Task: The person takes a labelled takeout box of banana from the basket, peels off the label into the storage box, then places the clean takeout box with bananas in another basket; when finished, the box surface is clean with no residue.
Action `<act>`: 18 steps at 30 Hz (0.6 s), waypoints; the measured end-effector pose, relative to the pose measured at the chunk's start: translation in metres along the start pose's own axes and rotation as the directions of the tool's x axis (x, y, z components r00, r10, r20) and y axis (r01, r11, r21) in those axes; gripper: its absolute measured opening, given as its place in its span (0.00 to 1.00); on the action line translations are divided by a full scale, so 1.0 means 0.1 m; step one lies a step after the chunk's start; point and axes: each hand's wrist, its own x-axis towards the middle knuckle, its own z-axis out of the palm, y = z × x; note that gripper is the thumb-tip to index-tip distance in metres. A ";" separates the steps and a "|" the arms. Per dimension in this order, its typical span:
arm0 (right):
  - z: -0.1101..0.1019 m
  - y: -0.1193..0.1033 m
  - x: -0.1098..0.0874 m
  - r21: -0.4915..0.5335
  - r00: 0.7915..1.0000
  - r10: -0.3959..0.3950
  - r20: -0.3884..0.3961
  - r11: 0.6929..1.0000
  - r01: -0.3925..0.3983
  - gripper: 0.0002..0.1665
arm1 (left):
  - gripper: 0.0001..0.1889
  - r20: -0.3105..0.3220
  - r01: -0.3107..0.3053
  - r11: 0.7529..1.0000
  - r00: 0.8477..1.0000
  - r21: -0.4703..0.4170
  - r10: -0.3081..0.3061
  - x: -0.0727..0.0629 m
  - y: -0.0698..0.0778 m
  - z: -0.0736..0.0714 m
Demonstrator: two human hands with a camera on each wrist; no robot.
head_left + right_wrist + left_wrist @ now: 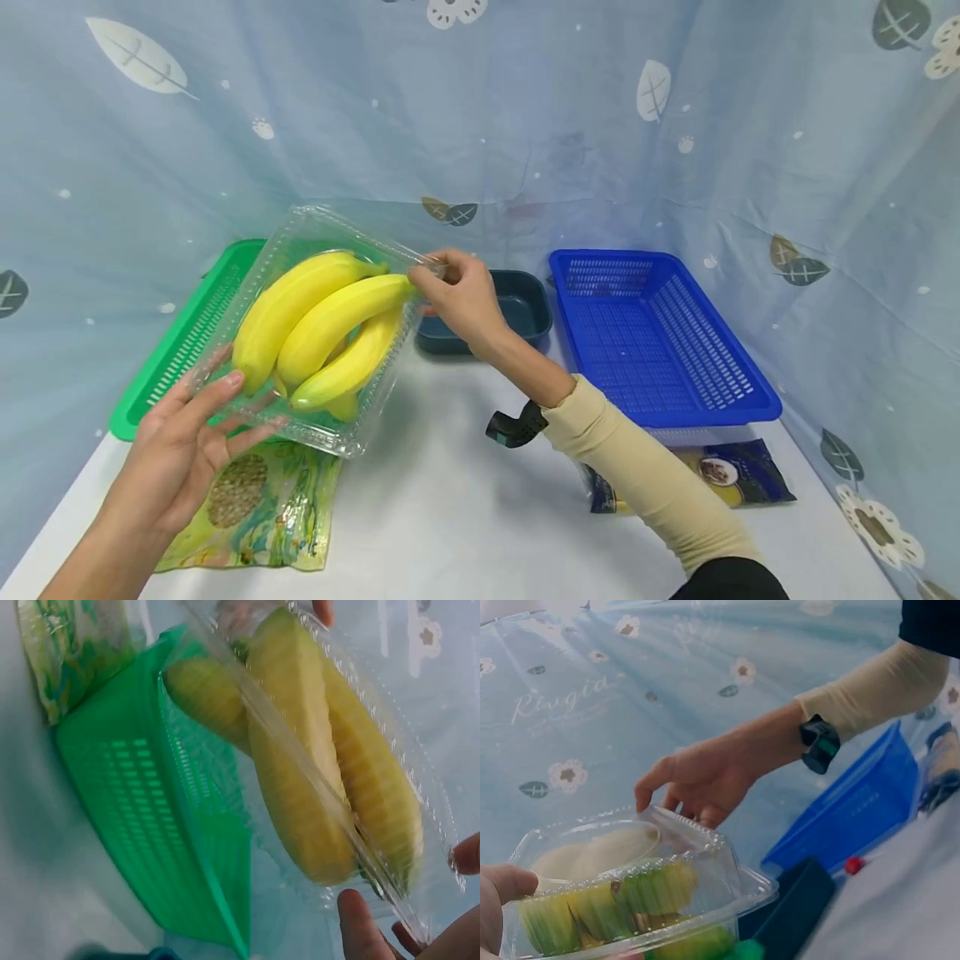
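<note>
Clear plastic clamshell box (315,333) holding a bunch of yellow bananas (322,329): held tilted above the white tabletop (450,517), between both hands, over the near end of the green basket.

Left hand (180,450): supported the box's near corner from below, fingers spread fairly straight along its underside and thumb lying on the rim.

Right hand (461,296): pinched the far corner of the box's lid edge between thumb and fingertips; beige sleeve (645,475) on the forearm, black wrist device (516,425) at the cuff.

Bananas: three or more, pressed against the clear lid, stem ends toward the right hand.

Below the left hand: flat printed pouch in green and yellow with a pineapple picture (251,508), lying on the tabletop.

Behind the left hand: green perforated plastic basket (180,342), partly hidden by the box.

Just beyond the right hand: small dark teal rectangular tray (525,308).

Right of the right arm: blue perforated plastic basket (660,342); at its near edge, a dark blue snack packet (742,475), partly covered by the sleeve.

Backdrop: pale blue cloth with leaf and flower print (525,108).
</note>
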 end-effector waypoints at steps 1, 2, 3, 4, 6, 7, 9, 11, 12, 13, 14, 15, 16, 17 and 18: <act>0.03 0.00 0.02 0.022 1.000 0.011 -0.003 1.000 -0.011 0.18 | 0.32 -0.001 0.000 1.000 1.000 -0.008 0.000 0.01 0.02 -0.01; 0.06 0.00 0.04 0.038 1.000 0.027 -0.007 0.999 -0.026 0.20 | 0.33 -0.004 0.001 1.000 1.000 -0.015 -0.001 0.02 0.04 -0.02; 0.08 -0.02 0.07 0.050 0.999 0.043 -0.011 0.998 -0.043 0.21 | 0.33 -0.006 0.000 1.000 1.000 -0.019 0.000 0.03 0.06 -0.03; 0.11 -0.03 0.10 0.058 0.998 0.061 -0.016 0.996 -0.060 0.23 | 0.33 -0.007 0.000 1.000 1.000 -0.026 0.000 0.05 0.08 -0.04; 0.15 -0.07 0.17 0.066 0.996 0.088 -0.028 0.994 -0.086 0.25 | 0.33 -0.006 0.002 0.999 1.000 -0.036 -0.002 0.09 0.13 -0.07; 0.18 -0.09 0.21 0.068 0.995 0.097 -0.032 0.993 -0.094 0.26 | 0.33 -0.002 0.005 0.999 1.000 -0.045 -0.005 0.11 0.16 -0.08; 0.23 -0.12 0.29 0.068 0.995 0.096 -0.037 0.993 -0.094 0.26 | 0.33 0.004 0.008 0.998 1.000 -0.064 -0.008 0.15 0.21 -0.11; 0.28 -0.14 0.37 0.076 0.996 0.085 -0.037 0.994 -0.082 0.26 | 0.33 -0.003 0.020 0.997 1.000 -0.080 -0.021 0.18 0.26 -0.15; 0.32 -0.14 0.41 0.081 0.996 0.077 -0.037 0.994 -0.074 0.26 | 0.33 -0.013 0.029 0.996 0.999 -0.082 -0.030 0.20 0.29 -0.17; 0.35 -0.14 0.45 0.084 0.996 0.074 -0.038 0.994 -0.071 0.27 | 0.34 -0.028 0.038 0.996 0.999 -0.074 -0.041 0.21 0.31 -0.19; 0.38 -0.14 0.49 0.090 0.997 0.070 -0.041 0.994 -0.066 0.27 | 0.34 -0.043 0.050 0.996 0.998 -0.067 -0.053 0.22 0.34 -0.21; 0.42 -0.12 0.52 0.095 0.997 0.065 -0.045 0.994 -0.061 0.27 | 0.35 -0.059 0.067 0.996 0.996 -0.057 -0.071 0.23 0.36 -0.23; 0.45 -0.10 0.55 0.102 0.997 0.064 -0.052 0.993 -0.058 0.28 | 0.36 -0.078 0.084 0.995 0.993 -0.051 -0.088 0.24 0.37 -0.25; 0.49 -0.07 0.58 0.108 0.996 0.061 -0.059 0.993 -0.055 0.28 | 0.37 -0.091 0.101 0.994 0.990 -0.043 -0.104 0.24 0.38 -0.27; 0.53 -0.04 0.61 0.106 0.996 0.062 -0.065 0.993 -0.055 0.28 | 0.37 -0.105 0.117 0.992 0.987 -0.043 -0.121 0.25 0.40 -0.29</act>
